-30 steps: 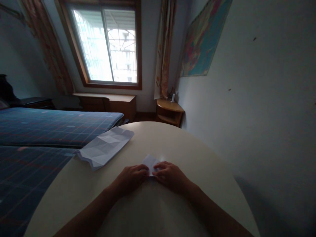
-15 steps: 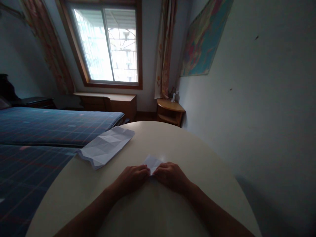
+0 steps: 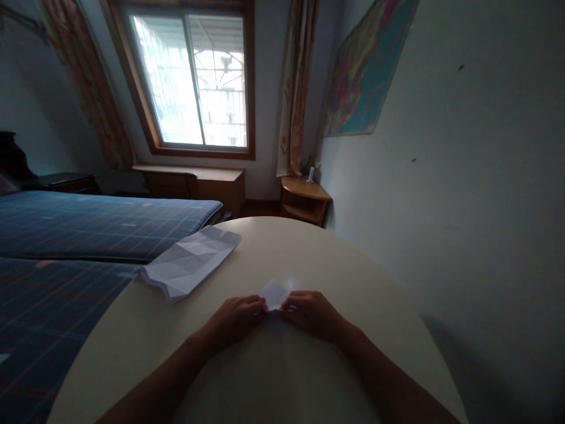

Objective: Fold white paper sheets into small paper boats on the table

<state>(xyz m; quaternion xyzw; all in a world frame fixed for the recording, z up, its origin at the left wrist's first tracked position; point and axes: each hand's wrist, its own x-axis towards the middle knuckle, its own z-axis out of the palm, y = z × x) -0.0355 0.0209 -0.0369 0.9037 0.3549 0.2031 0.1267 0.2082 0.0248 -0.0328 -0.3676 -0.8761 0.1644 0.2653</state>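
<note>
A small folded piece of white paper (image 3: 274, 294) is between my two hands, over the middle of the round cream table (image 3: 326, 253). My left hand (image 3: 242, 318) pinches its left edge, fingers bent and closed. On the opposite side, my right hand (image 3: 312, 315) grips the right edge between thumb and fingers. The paper's near corners are partly hidden by my fingertips. Farther off to the left lie larger creased sheets of white paper (image 3: 192, 262), reaching the table's edge; neither hand touches them.
A bed with a blue plaid mattress (image 3: 101, 227) borders the table on the left. The white wall (image 3: 463, 235) runs along the right. Beyond the table stand a wooden corner shelf (image 3: 306, 188) and a low wooden desk (image 3: 220, 176) under the window.
My right hand has shifted slightly to the right, widening the gap between the hands. More of the small folded paper's near edge shows. The larger sheets have not moved.
</note>
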